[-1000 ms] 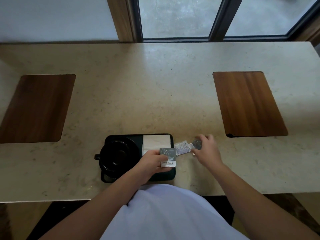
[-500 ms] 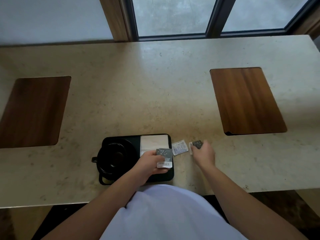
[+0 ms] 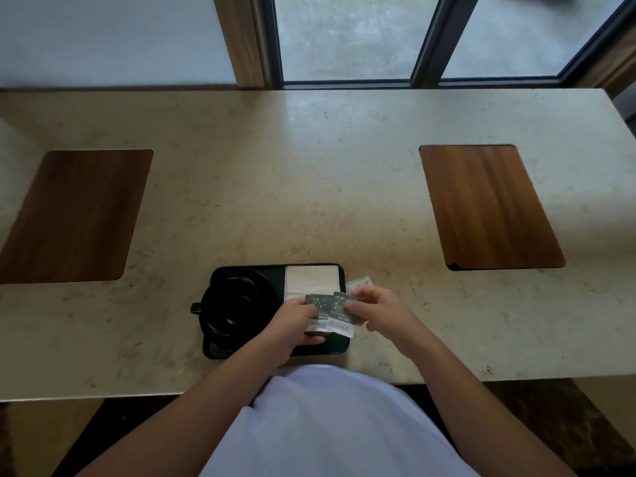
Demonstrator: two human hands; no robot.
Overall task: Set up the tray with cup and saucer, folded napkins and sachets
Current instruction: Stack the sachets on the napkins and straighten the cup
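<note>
Head view, left hand (image 3: 292, 321) pinching one sachet (image 3: 318, 313), right hand (image 3: 382, 313) pinching second sachet (image 3: 344, 313), above black tray (image 3: 340, 349)

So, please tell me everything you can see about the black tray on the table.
The black tray is a rounded rectangle with a low rim, dark and slightly glossy, lying flat on the pale stone table near its front edge. Its left part holds a black cup on a saucer, handle pointing left. A white folded napkin lies at its back right. Both hands hold sachets above its right side.
</note>
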